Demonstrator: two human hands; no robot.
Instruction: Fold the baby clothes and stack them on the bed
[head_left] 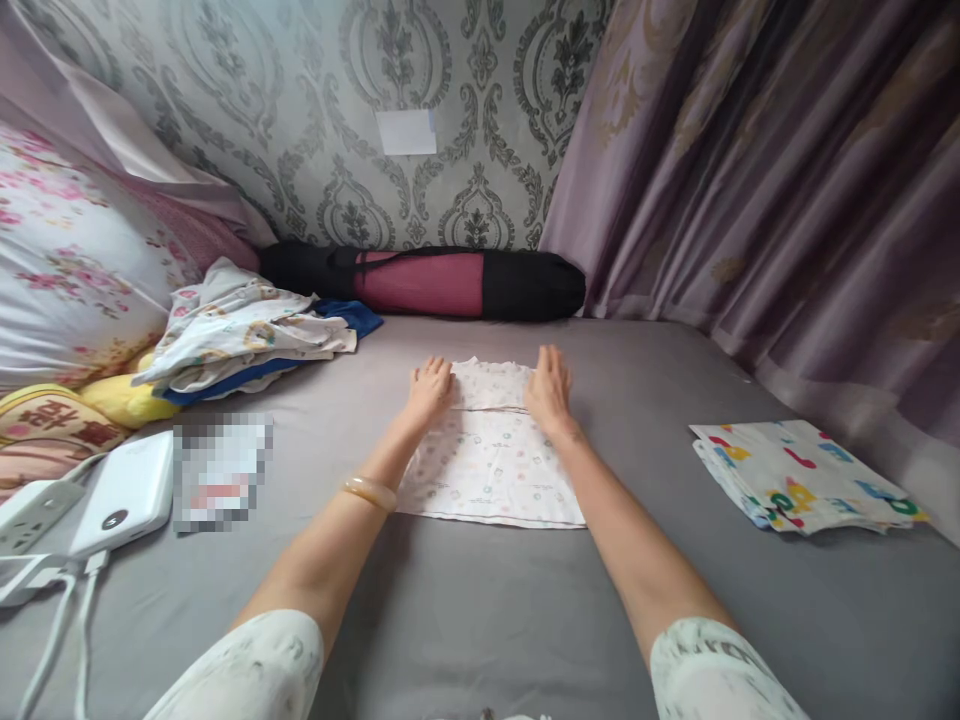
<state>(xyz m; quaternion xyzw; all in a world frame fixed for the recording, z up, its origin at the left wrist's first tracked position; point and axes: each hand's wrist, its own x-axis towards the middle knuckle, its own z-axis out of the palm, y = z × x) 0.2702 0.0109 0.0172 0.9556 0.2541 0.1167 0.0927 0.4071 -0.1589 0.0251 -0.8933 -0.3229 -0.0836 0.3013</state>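
A small white garment with a fine pastel print (491, 470) lies flat on the grey sheet (480, 610), its upper part folded over so that an edge runs across it. My left hand (431, 388) rests at the garment's upper left edge, palm side down, with the fingertips partly hidden. At the upper right edge is my right hand (551, 390), its fingers pointing away from me. Whether either hand pinches the fabric is too unclear to tell.
Folded cloth with colourful letters (806, 475) lies right. Left are a clothes pile (240, 330), a white power bank (127, 495), a power strip (34, 515) and cables. A black and maroon bag (420, 283) lies along the wall; a purple curtain (675, 170) hangs right.
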